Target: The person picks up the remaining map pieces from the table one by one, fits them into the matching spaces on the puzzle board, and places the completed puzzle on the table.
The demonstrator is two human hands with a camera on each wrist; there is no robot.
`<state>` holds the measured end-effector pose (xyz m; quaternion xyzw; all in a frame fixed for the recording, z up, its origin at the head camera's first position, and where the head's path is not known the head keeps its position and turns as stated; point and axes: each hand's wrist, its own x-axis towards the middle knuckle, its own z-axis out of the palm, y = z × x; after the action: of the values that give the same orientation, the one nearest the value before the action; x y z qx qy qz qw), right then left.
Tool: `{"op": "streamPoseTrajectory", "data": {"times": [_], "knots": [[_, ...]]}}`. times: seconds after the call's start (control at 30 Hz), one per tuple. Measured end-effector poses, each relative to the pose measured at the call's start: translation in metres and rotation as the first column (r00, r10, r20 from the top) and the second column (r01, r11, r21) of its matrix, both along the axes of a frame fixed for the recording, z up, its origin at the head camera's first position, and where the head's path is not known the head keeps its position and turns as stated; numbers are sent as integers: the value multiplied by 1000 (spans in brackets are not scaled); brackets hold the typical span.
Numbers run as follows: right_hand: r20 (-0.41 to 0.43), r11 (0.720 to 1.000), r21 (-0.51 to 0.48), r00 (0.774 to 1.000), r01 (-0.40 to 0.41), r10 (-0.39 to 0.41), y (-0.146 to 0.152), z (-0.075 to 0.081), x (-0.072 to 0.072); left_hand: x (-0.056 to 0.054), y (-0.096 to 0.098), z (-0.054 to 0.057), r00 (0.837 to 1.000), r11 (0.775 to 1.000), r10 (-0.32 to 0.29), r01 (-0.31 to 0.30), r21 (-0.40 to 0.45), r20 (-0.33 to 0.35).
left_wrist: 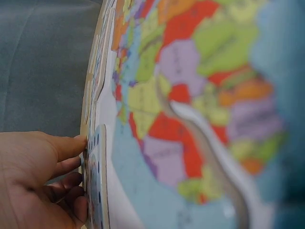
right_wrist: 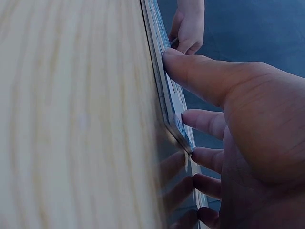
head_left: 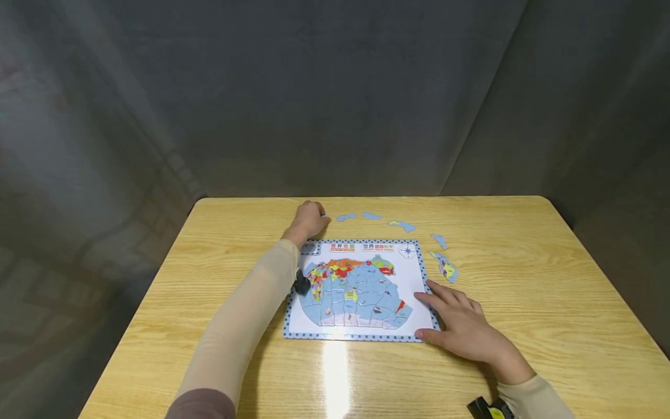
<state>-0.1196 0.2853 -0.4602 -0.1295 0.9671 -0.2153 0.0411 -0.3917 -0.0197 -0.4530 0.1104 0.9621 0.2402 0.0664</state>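
A world-map jigsaw board [head_left: 361, 336] with a dotted blue border lies flat on the table, much of its map filled with pieces. Beyond its top left corner, my left hand [head_left: 307, 220] pinches a small blue puzzle piece [head_left: 324, 216], mostly covered by the fingers. In the left wrist view the left hand [left_wrist: 43, 176] appears beside the board's edge, its fingers bent. My right hand [head_left: 466, 326] rests with spread fingers on the board's right edge. The right wrist view shows its thumb [right_wrist: 200, 71] lying on the board near a corner.
Loose puzzle pieces lie in an arc past the board: blue ones [head_left: 346, 217] at the top, a longer one [head_left: 402, 226], and a yellow-and-purple one [head_left: 447, 269] at the right. A dark curtain [head_left: 335, 105] hangs behind the wooden table [head_left: 549, 279].
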Motion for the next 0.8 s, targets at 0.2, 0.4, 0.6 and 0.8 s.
{"op": "streamPoseTrajectory", "data": {"times": [0.2,0.4,0.6,0.8], "knots": [[15,1000,6,1000,5,-5,1,-3,0,2,0,2,1000,1000,-3,3,-9,-13],[14,1000,5,1000,3,-3,2,-3,1,3,-1,5,1000,1000,-6,6,-9,9],[7,1000,4,1000,3,-3,3,-2,0,3,-2,8,999,1000,11,-12,18,49],[17,1000,4,1000,3,-3,3,-3,1,4,-3,9,997,999,32,-35,36,77]]}}
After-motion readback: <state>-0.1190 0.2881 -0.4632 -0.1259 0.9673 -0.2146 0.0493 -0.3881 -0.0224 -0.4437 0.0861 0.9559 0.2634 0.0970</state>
